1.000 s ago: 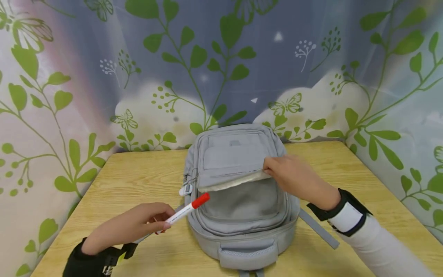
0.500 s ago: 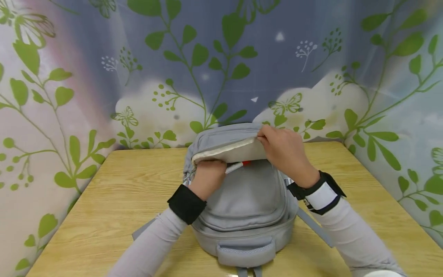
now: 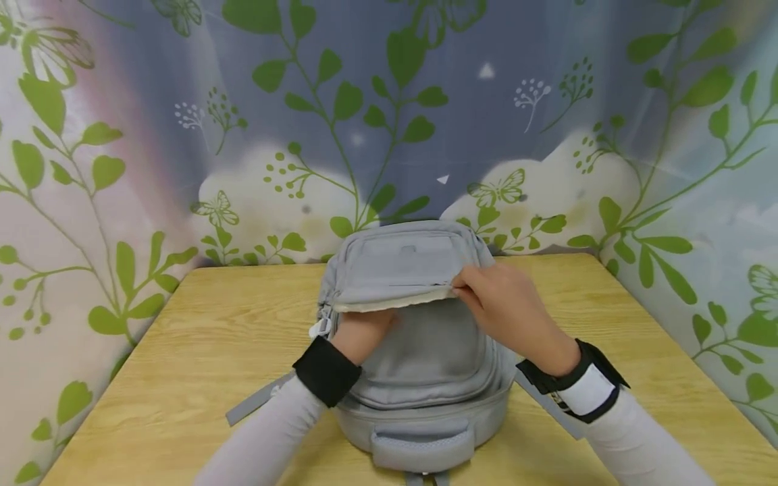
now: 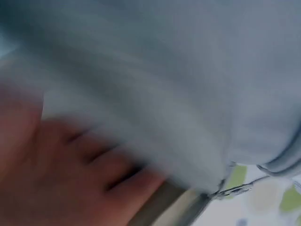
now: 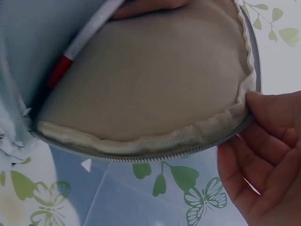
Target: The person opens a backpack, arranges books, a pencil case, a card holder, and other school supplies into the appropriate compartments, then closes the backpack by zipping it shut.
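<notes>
A grey backpack (image 3: 425,364) lies on the wooden table with its front pocket unzipped. My right hand (image 3: 507,307) pinches the rim of the pocket flap (image 3: 401,270) between thumb and fingers and holds it raised. Beneath the flap, my left hand (image 3: 365,331) reaches into the pocket, fingertips covered. In the right wrist view, a white marker (image 5: 87,37) with a red cap slants down into the pocket's corner, right beside the left hand's fingers (image 5: 150,5). Whether they still grip it is hidden. The left wrist view is blurred; the hand's fingers (image 4: 108,165) run under grey cloth.
A white tag (image 3: 319,328) hangs at the bag's left side. Straps (image 3: 258,399) spread out on the table (image 3: 243,324), and the carry handle (image 3: 422,445) faces me. A leaf-patterned curtain (image 3: 340,135) stands behind and on both sides.
My left hand has carried the marker from the table's left side into the pocket. The right hand raised the flap, then lowered it partly. The marker is now out of sight in the head view.
</notes>
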`<action>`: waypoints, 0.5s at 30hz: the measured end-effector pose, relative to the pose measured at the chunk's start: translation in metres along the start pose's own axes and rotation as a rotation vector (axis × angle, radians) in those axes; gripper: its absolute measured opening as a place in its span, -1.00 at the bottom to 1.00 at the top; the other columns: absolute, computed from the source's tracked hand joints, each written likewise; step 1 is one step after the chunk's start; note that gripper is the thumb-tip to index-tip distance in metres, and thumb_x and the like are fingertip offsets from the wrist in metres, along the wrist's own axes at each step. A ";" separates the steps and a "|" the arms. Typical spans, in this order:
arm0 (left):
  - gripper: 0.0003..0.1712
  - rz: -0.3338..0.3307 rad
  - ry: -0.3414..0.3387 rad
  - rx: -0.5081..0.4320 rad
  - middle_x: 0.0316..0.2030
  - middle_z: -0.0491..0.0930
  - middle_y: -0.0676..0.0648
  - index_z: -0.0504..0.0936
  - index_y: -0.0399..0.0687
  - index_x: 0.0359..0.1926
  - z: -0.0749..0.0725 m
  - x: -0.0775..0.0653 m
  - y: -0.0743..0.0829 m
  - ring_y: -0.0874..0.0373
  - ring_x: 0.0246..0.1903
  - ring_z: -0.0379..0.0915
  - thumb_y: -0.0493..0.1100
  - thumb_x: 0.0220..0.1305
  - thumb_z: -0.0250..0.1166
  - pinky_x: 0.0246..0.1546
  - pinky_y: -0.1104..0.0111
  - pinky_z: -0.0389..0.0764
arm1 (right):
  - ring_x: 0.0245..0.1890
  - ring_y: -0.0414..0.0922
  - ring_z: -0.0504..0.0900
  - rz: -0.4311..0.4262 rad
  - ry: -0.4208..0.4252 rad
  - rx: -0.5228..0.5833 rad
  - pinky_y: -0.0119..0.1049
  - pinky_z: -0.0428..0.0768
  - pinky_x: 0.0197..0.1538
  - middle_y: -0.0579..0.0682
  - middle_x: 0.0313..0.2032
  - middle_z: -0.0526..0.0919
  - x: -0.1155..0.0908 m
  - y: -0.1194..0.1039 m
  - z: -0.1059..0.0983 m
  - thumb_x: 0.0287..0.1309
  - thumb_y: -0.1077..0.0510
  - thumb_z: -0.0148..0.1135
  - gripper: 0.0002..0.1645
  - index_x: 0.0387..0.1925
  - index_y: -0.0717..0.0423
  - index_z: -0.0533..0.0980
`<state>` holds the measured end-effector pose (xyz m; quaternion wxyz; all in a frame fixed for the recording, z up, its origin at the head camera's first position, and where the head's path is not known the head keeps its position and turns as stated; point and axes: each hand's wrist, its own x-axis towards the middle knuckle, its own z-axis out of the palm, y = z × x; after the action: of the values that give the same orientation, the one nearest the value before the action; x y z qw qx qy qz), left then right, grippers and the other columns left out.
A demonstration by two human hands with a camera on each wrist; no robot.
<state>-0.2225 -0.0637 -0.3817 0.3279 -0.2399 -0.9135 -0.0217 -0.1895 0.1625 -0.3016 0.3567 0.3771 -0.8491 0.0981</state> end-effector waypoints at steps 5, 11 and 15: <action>-0.22 0.117 -0.428 -0.445 0.33 0.20 -0.25 0.21 -0.18 0.34 -0.048 -0.039 -0.017 -0.14 0.28 0.21 0.03 0.20 0.28 0.27 0.04 0.26 | -0.27 -0.16 0.61 -0.038 -0.102 0.098 -0.21 0.48 -0.08 -0.13 -0.31 0.66 -0.023 -0.006 0.006 -0.06 0.25 0.40 -0.78 -0.39 0.01 0.50; -0.47 -0.054 -0.839 -0.878 0.19 0.44 -0.07 0.48 -0.06 0.17 -0.082 -0.072 -0.060 0.01 0.20 0.36 0.15 0.34 0.04 0.12 0.16 0.44 | -0.19 -0.20 0.59 -0.116 -0.310 0.090 -0.25 0.48 -0.02 -0.17 -0.23 0.65 -0.048 -0.013 0.017 -0.08 0.21 0.41 -0.73 -0.53 -0.07 0.42; -0.72 -0.155 -0.679 -0.756 -0.21 0.64 0.06 0.63 -0.03 -0.12 -0.074 -0.073 -0.082 0.19 -0.19 0.55 0.01 0.32 0.13 -0.17 0.34 0.54 | -0.15 -0.18 0.57 -0.167 -0.454 0.069 -0.23 0.48 -0.01 -0.15 -0.20 0.65 -0.049 -0.019 0.025 -0.04 0.21 0.38 -0.69 -0.63 -0.09 0.39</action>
<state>-0.1679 -0.1817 -0.3585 -0.0995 -0.2667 -0.9119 -0.2957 -0.1670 0.1658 -0.3549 0.1508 0.4701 -0.8696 0.0100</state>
